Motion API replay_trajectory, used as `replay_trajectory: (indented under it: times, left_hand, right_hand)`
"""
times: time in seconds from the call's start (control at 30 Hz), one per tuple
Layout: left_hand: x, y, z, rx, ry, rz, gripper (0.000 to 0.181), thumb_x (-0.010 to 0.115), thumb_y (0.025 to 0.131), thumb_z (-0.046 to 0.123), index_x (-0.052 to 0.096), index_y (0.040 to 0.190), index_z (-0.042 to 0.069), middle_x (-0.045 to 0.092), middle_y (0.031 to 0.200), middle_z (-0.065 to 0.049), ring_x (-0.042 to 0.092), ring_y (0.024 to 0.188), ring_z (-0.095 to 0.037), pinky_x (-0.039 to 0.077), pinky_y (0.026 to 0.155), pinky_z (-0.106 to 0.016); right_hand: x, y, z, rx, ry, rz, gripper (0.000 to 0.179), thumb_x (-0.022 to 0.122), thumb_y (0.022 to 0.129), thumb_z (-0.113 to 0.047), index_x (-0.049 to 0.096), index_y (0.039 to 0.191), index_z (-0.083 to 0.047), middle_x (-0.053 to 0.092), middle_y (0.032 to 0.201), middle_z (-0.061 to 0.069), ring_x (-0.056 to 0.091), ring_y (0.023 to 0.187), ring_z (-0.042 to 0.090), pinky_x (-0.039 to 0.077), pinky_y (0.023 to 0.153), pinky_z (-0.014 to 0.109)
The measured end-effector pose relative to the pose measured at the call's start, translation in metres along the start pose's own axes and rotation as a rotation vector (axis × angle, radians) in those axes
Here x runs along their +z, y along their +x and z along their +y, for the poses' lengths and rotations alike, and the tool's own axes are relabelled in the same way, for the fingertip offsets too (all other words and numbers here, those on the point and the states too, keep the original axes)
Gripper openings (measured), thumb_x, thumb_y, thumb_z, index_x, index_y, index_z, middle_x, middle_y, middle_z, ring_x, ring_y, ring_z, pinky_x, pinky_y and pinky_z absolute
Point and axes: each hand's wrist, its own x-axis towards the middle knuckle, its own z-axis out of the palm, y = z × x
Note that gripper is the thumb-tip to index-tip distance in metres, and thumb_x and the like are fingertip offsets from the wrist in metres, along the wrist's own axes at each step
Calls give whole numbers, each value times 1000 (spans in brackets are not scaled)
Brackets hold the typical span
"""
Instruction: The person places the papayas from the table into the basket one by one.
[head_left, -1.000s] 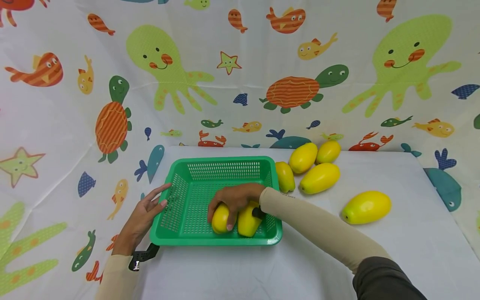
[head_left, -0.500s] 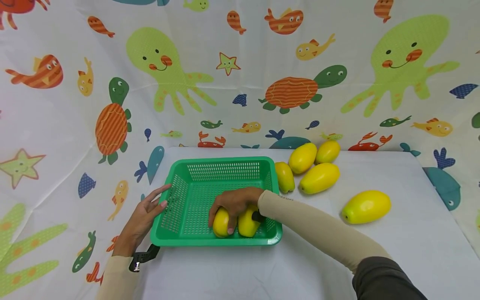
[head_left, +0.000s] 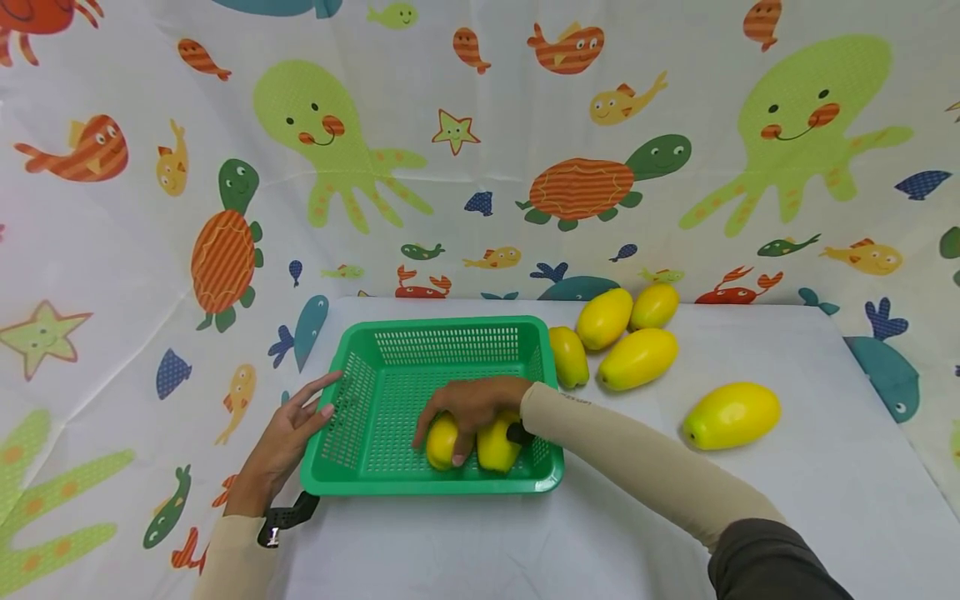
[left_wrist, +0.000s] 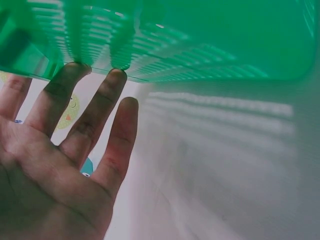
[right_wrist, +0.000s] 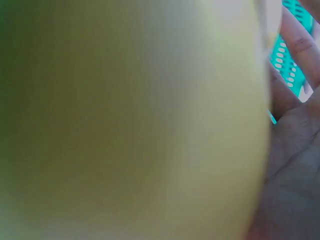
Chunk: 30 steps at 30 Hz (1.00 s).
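A green plastic basket (head_left: 431, 485) with perforated walls stands on the table, two yellow papayas inside at its front right. My right hand (head_left: 472, 406) reaches over the left papaya (head_left: 441, 439), its fingers curled round it and the thumb on its near side. The other papaya (head_left: 497, 446) lies beside it under my wrist; a blurred yellow papaya (right_wrist: 135, 120) fills most of the right wrist view. My left hand (head_left: 287, 442) touches the basket's left side; in the left wrist view its fingers (left_wrist: 107, 95) are spread and nearly straight against the green wall.
Several more papayas lie right of the basket: one against its side (head_left: 569, 357), a cluster (head_left: 603, 319) behind, and a separate papaya (head_left: 732, 416) farther right. White cloth covers the table (head_left: 637, 517). A printed sea-animal curtain (head_left: 480, 92) hangs behind.
The fingers of my right hand have spread slightly at the left edge of the papaya, which has shifted a little. My left hand and the basket stay put.
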Motion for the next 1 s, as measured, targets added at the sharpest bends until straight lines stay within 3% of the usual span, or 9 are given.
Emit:
replay_trajectory:
  times: [0.13, 0.27, 0.47, 1.0]
  left_hand:
    - [-1, 0, 0, 22, -19, -12, 59, 58, 111, 27, 37, 166, 25, 67, 136, 14, 76, 109, -11, 66, 88, -34]
    - [-1, 1, 0, 22, -15, -11, 59, 58, 111, 28, 37, 166, 26, 65, 143, 6, 76, 110, -11, 66, 88, -34]
    - [1, -1, 0, 3, 14, -3, 60, 57, 111, 34, 35, 167, 30, 48, 162, -24, 75, 111, -10, 67, 89, -37]
    - [1, -1, -2, 3, 26, 11, 59, 57, 111, 34, 35, 166, 33, 42, 164, -29, 74, 111, -7, 67, 88, -35]
  right_hand:
    - [-8, -6, -3, -21, 4, 35, 57, 91, 85, -30, 71, 138, -40, 60, 150, -14, 52, 135, 16, 46, 117, 38]
    - [-17, -14, -5, -58, 49, 68, 59, 90, 87, -28, 69, 141, -37, 56, 157, -12, 46, 148, 19, 38, 127, 48]
    - [-30, -29, -1, -103, 70, 140, 60, 89, 89, -25, 67, 144, -33, 58, 155, -10, 45, 152, 18, 34, 130, 52]
    - [-55, -76, 19, -131, 153, 361, 64, 90, 87, -33, 65, 146, -35, 57, 155, -14, 43, 154, 19, 32, 129, 60]
